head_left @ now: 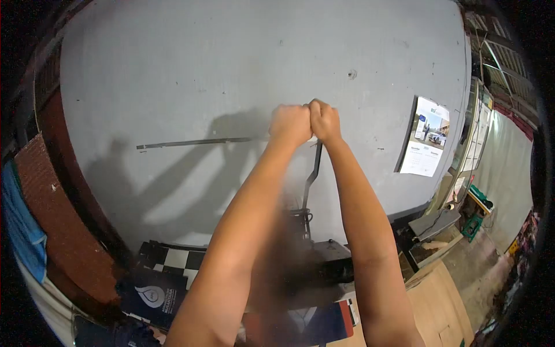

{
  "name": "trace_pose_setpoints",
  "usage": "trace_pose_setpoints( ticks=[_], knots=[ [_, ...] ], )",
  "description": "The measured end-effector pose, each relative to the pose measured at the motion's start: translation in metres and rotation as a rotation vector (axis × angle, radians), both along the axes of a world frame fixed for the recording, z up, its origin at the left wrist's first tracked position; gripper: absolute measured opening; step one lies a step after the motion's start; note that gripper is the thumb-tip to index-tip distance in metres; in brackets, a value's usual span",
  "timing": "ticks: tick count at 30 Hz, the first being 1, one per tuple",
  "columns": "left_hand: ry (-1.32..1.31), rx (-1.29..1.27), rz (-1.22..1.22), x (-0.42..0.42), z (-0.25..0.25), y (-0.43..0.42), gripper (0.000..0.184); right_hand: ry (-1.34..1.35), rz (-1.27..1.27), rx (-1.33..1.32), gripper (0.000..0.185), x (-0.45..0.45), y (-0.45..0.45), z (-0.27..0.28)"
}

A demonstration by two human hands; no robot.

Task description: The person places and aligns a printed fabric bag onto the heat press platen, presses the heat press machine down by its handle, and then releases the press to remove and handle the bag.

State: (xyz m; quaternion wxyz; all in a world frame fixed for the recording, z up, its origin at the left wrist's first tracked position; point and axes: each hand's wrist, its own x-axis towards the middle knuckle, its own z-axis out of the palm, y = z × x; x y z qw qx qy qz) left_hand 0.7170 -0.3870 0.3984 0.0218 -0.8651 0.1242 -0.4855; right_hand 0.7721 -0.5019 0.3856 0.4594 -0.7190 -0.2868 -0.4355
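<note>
Both arms reach up and forward in front of the grey wall (173,87). My left hand (291,124) is closed, its fingers curled, slightly blurred. Right beside it, touching it, my right hand (325,120) is also closed. What either fist holds, if anything, is hidden by the fingers. A thin dark strip (193,143) runs level along the wall and ends near my left hand. Below my right hand a bent dark bar (313,173) extends down toward a dark frame.
A calendar sheet (426,136) hangs on the wall at right. Below are a black-and-white checkered surface (174,258), a dark printed cloth (155,295) and a wooden surface (442,301). A reddish-brown panel (63,214) stands at left, a green stool (472,226) at right.
</note>
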Motion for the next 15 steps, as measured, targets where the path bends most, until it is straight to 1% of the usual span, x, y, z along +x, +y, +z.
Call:
trace_pose_setpoints(
  ticks=[1, 2, 3, 4, 5, 6, 7, 9, 10, 11, 12, 14, 15],
  knots=[
    [-0.016, 0.004, -0.008, -0.001, 0.001, 0.000, 0.010, -0.019, -0.030, -0.029, 0.040, -0.007, -0.002, 0.003],
    [-0.008, -0.016, -0.028, -0.005, 0.001, -0.001, 0.012, 0.038, -0.109, -0.104, 0.043, -0.017, -0.008, 0.002],
    [-0.004, -0.034, -0.052, -0.007, 0.003, -0.001, 0.014, 0.179, -0.021, -0.137, 0.055, -0.042, -0.016, 0.002],
    [-0.028, -0.031, -0.066, -0.010, 0.004, -0.001, 0.014, 0.133, 0.064, -0.142, 0.072, -0.036, -0.025, -0.014],
    [-0.007, -0.011, -0.060, -0.013, 0.004, 0.000, 0.015, 0.277, 0.150, -0.163, 0.084, -0.069, -0.036, -0.015],
    [0.018, 0.003, -0.054, -0.014, 0.006, 0.001, 0.017, 0.022, 0.157, -0.164, 0.082, -0.043, -0.045, -0.046],
    [0.003, -0.009, -0.070, -0.009, 0.007, 0.002, 0.017, 0.129, 0.149, -0.224, 0.085, -0.086, -0.060, -0.048],
    [0.034, -0.051, -0.049, -0.002, 0.003, 0.000, 0.021, 0.109, 0.098, -0.272, 0.084, -0.132, -0.089, -0.069],
    [0.042, -0.057, -0.070, -0.009, 0.004, -0.002, 0.021, 0.118, 0.129, -0.302, 0.079, -0.160, -0.101, -0.076],
    [0.087, -0.049, -0.038, -0.016, 0.008, -0.004, 0.028, 0.131, 0.160, -0.330, 0.075, -0.185, -0.113, -0.078],
    [0.137, -0.038, -0.005, -0.021, 0.010, -0.006, 0.035, 0.151, 0.141, -0.330, 0.075, -0.206, -0.124, -0.078],
    [0.206, 0.002, 0.091, -0.018, 0.012, -0.008, 0.041, 0.129, 0.193, -0.468, 0.064, -0.248, -0.137, -0.081],
    [0.254, -0.001, 0.077, -0.018, 0.015, -0.007, 0.045, 0.159, 0.184, -0.458, 0.064, -0.271, -0.142, -0.082]
  ],
)
